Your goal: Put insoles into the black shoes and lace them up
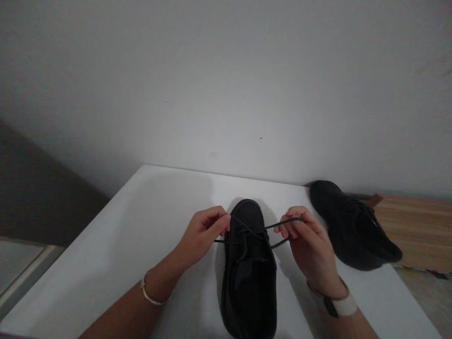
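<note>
Largest of all, we see a pale wall [226, 94] filling the upper part of the frame. Below it, a white desk [158, 197] spreads from lower left to lower right, and a wood-grained surface [413, 226] shows at the right edge.

On the desk, just right of lower centre, we have a black lace-up shoe [250, 268], upright on its sole. Its long axis runs nearly up and down the frame, toe toward the top, opening toward the bottom. A second black shoe [348, 226] sits at the right, its toe close to the wall, well apart from the first.

Our left hand [203, 233] comes in from the lower left and our right hand [310, 249] from the lower right, so the shoe lies between them. We wear a thin bracelet [150, 296] on the left wrist and a pale band [344, 303] on the right.

Smallest is the black lace [282, 223]. The left grip is pinched on one strand between thumb and forefinger; the right grip is closed around lace on its side. We judge the key relation to be this: the strands stretch sideways, across the shoe's long axis, from its lacing to each hand. The left fingertips are nearer the shoe, overlapping its edge in view; whether they touch it, we cannot tell.
</note>
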A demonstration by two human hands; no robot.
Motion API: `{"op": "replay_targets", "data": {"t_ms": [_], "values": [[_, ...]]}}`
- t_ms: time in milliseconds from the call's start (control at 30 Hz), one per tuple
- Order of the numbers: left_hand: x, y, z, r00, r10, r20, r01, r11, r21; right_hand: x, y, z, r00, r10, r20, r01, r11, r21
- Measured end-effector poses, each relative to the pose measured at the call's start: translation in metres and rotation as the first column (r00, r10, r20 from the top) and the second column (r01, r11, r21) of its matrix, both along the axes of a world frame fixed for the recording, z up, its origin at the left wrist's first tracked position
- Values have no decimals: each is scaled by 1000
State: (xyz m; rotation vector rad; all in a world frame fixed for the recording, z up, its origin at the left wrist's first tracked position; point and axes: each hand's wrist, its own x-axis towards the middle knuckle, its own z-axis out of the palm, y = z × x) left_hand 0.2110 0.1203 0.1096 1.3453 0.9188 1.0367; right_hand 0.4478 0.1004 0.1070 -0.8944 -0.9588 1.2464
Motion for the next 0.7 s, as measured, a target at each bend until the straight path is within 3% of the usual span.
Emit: {"op": "replay_targets", "data": {"t_ms": [133, 233, 367, 433, 533, 600, 700], "values": [[3, -4, 1, 949, 182, -259, -108, 955, 276, 3, 1, 0, 996, 2, -85, -3, 1000, -18], [4, -6, 0, 875, 315, -368, -115, 873, 473, 6, 1, -4, 997, -70, -9, 70, 997, 22], [1, -6, -1, 825, 412, -386, -87, 768, 635, 10, 0, -8, 979, -130, 157, 114, 987, 110], [-2, -5, -1, 871, 346, -348, -60, 779, 624, 11, -1, -6, 978, -89, 187, 59, 985, 161], [-8, -3, -1, 973, 82, -217, 34, 875, 482, 10, -3, 1, 983, -28, 181, -20, 966, 258], [-12, -2, -1, 986, -64, -155, 122, 907, 403, 10, -4, 6, 982, 16, 190, -71, 955, 289], [-12, -1, -2, 976, -136, -169, 189, 917, 351, 10, -5, 9, 979, 93, 181, -148, 936, 320]]}}
